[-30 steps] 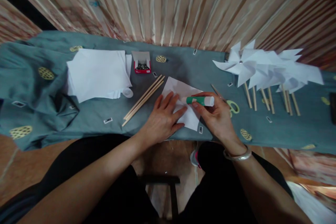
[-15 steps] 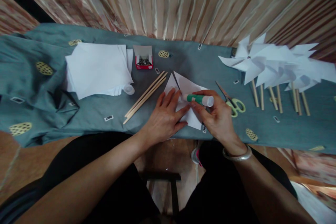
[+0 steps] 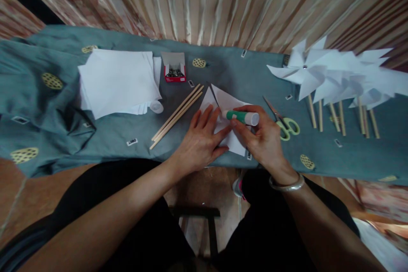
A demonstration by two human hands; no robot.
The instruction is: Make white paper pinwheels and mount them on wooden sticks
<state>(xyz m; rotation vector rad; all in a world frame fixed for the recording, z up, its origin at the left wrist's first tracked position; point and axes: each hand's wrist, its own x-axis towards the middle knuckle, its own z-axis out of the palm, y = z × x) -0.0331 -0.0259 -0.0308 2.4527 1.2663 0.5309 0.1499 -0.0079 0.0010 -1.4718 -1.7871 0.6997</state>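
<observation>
Far left on the table [image 3: 47, 131], under a grey-green cloth [image 3: 38, 106]: a stack of white paper sheets [image 3: 117, 80], a clear cap [image 3: 156, 106] at its near corner. Behind, a small red box [image 3: 174, 69], open. Next, a bundle of wooden sticks [image 3: 177, 116], lying slanted. At centre, left hand [image 3: 200, 140], flat, fingers spread, pressing down a folded white paper [image 3: 228, 106] near the table's front edge. Right hand [image 3: 264, 138], with a silver bangle [image 3: 287, 185] at the wrist, clamped on a green-and-white glue stick [image 3: 241, 116], held level, tip touching the paper beside the left fingertips. Just right, green-handled scissors [image 3: 285, 125], apart from the hand. Far right, white paper pinwheels [image 3: 334, 76] on sticks, lying overlapped.
</observation>
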